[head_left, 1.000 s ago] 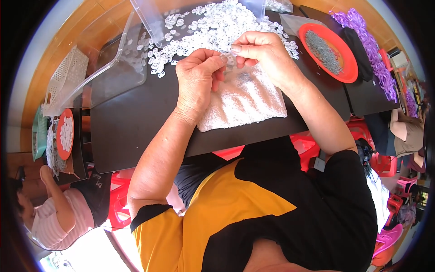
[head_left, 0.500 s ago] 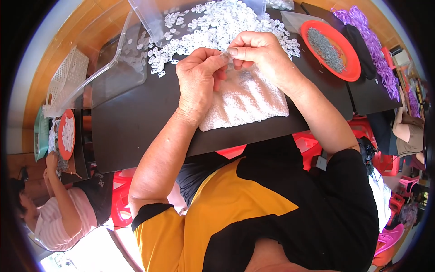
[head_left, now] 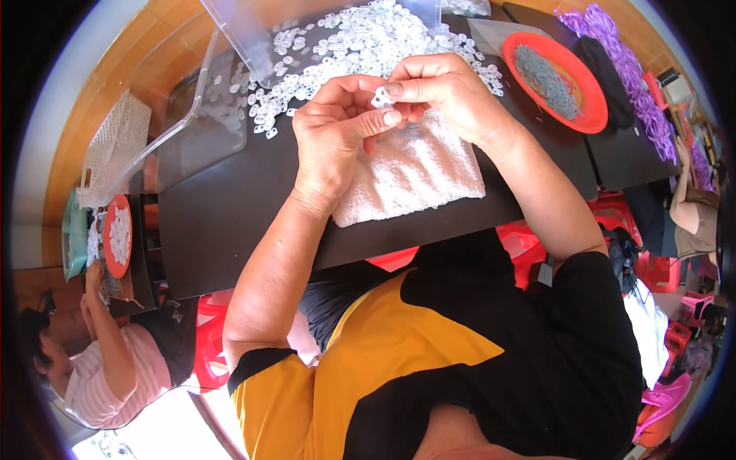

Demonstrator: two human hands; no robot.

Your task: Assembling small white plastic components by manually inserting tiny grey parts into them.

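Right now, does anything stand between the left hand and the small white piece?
Nothing visible does: the right hand pinches the small white piece in plain view, close beside the left hand.

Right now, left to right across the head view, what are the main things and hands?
Green basket → left red plate → left hand → right hand → right red plate → purple strands.

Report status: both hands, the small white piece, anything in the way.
Right hand: pinching small white piece. Left hand: beside it, grip unclear. Loose white pieces heaped beyond, pale towel on near side; neither visibly blocking.
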